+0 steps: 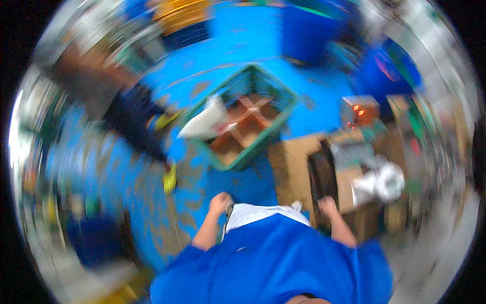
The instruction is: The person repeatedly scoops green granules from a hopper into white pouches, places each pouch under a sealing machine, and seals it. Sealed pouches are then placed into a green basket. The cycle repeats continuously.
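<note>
My left hand [220, 202] hangs in front of me at the left, curled like a fist. Whether anything is inside it is hidden. My right hand [327, 205] is at the near end of a long dark, tray-like thing [322, 169] on the work table; its fingers are smeared by motion, so touch or grip cannot be told. Farther ahead on the floor stands a green crate [243, 158]. Inside it lie brown cardboard boxes [246, 121] with pale tape across them. A white bag or sheet [206, 120] lies over the crate's left side.
At the right, a table [296, 159] holds a roll of clear film or tape [389, 181] and a box with a red lit display [359, 112]. A person [134, 119] in dark trousers stands at the left. Blue bins [311, 33] and yellow crates [182, 17] stand beyond.
</note>
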The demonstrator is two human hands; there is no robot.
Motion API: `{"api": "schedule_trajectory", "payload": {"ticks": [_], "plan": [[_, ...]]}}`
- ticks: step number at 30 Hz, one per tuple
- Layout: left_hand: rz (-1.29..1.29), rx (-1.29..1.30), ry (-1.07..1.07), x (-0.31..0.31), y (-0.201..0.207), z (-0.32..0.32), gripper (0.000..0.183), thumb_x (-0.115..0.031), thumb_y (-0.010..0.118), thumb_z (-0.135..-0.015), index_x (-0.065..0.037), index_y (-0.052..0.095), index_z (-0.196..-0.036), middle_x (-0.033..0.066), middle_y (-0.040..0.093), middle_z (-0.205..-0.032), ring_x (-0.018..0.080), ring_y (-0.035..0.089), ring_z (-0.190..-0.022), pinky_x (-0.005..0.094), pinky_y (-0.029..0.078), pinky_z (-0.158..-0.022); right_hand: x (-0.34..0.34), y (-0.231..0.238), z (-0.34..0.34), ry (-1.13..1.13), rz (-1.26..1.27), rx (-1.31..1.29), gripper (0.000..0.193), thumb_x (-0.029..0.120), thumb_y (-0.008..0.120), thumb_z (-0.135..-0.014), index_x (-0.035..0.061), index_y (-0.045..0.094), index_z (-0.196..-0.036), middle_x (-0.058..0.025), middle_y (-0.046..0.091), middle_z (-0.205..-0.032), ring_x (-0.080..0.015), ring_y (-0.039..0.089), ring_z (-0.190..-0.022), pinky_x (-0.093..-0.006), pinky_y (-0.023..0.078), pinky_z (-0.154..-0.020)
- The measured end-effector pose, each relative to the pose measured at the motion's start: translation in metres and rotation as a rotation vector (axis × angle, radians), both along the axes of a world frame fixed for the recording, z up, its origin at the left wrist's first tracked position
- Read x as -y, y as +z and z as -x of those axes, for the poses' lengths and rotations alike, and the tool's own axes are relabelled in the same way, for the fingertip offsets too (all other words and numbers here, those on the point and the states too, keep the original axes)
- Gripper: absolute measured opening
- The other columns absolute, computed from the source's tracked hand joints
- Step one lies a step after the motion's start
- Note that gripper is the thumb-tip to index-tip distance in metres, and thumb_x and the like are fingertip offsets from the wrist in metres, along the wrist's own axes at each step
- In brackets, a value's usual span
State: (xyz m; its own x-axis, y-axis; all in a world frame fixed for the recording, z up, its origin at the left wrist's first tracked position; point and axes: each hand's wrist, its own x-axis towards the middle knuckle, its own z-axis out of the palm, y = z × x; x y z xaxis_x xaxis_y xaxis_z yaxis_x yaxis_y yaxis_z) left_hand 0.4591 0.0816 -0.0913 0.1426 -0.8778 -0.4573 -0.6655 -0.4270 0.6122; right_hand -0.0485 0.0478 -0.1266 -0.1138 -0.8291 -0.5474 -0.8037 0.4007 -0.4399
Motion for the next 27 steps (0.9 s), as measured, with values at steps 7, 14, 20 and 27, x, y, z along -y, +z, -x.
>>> {"api": "schedule_trajectory", "payload": {"ticks": [7,14,20,27], "plan": [[-0.251,-0.204,0.364,-0.004,-0.010,-0.193,0.008,-0.004,0.055,-0.081,-0.003,0.058,-0.089,0.0063,0.058,-0.074,0.0167,0.056,-0.060,0.0306,0.046,-0.048,0.095,0.084,-0.223,0.103,0.266,0.071,0.036,0.022,0.063,-0.074,0.0020,0.056,-0.102,-0.0164,0.062,-0.093,-0.0335,0.058,-0.089,-0.0403,0.046,-0.079],[0.049,-0.412,0.438,0.123,-0.008,-0.321,0.008,-0.003,0.053,-0.077,-0.006,0.057,-0.083,0.0031,0.053,-0.065,0.0126,0.050,-0.050,0.0247,0.036,-0.038,0.062,0.079,-0.326,0.277,-0.082,0.255,0.029,0.027,0.060,-0.077,0.0077,0.058,-0.098,-0.0152,0.062,-0.093,-0.0316,0.059,-0.089,-0.0409,0.047,-0.075],[0.265,0.135,0.185,0.225,0.034,-0.428,0.012,-0.017,0.058,-0.082,-0.006,0.059,-0.087,0.0034,0.059,-0.076,0.0162,0.055,-0.065,0.0339,0.047,-0.054,0.052,0.030,-0.307,0.278,-0.359,-0.101,0.030,0.026,0.052,-0.076,0.0034,0.065,-0.090,-0.0189,0.062,-0.097,-0.0347,0.060,-0.090,-0.0448,0.047,-0.076],[0.269,0.589,0.448,0.256,0.056,-0.545,0.028,-0.026,0.055,-0.075,-0.008,0.063,-0.096,0.0170,0.062,-0.094,0.0343,0.057,-0.090,0.0410,0.045,-0.079,0.087,0.035,-0.274,-0.007,-0.105,0.071,0.024,0.015,0.056,-0.080,-0.0007,0.056,-0.098,-0.0112,0.062,-0.080,-0.0173,0.058,-0.070,-0.0307,0.047,-0.058]]}}
